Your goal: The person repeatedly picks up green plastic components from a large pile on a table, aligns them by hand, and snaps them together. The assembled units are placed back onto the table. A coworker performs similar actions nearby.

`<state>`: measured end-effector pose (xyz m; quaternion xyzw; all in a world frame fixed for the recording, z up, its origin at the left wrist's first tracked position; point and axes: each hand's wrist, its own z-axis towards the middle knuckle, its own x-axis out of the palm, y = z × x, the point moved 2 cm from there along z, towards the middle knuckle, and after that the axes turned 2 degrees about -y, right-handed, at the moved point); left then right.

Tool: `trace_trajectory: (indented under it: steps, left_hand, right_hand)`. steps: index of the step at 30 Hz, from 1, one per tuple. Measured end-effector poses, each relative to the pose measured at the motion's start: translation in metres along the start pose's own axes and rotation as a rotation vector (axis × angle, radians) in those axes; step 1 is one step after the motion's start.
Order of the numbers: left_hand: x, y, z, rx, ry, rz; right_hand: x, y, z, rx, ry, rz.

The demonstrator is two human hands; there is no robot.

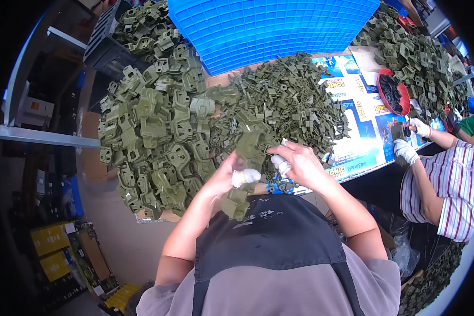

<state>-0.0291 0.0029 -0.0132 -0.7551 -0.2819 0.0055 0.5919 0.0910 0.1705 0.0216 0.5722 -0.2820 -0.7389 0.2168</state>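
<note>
An olive-green moulded plastic vehicle part (252, 149) is held up in front of my apron. My left hand (227, 176) is closed on its left side, the thumb wrapped in a white cover. My right hand (298, 162) is closed with its fingertips at the right edge of the part, and white covers sit on some fingers. Whether a small piece is pinched there I cannot make out. Another green plastic part (235, 204) lies below my left hand, against the apron. Just beyond my hands spreads a heap of small green plastic pieces (284, 95).
Large green parts (155, 121) are piled at the left. A blue plastic crate (268, 29) stands at the back. On the right, a red bowl (392, 92) holds black pieces, and a gloved co-worker (440, 184) handles a dark part. A metal rail (47, 136) runs along the left.
</note>
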Motion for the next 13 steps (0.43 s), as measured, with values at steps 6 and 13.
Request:
trace_trajectory:
  steps: [6, 13]
  left_hand:
    - [0.000, -0.005, 0.004, -0.058, 0.025, 0.070]
    - [-0.006, 0.002, 0.002, 0.072, 0.109, 0.319]
  right_hand:
    - [0.002, 0.000, 0.004, 0.020, 0.107, -0.025]
    - [0.009, -0.017, 0.004, -0.049, 0.162, 0.074]
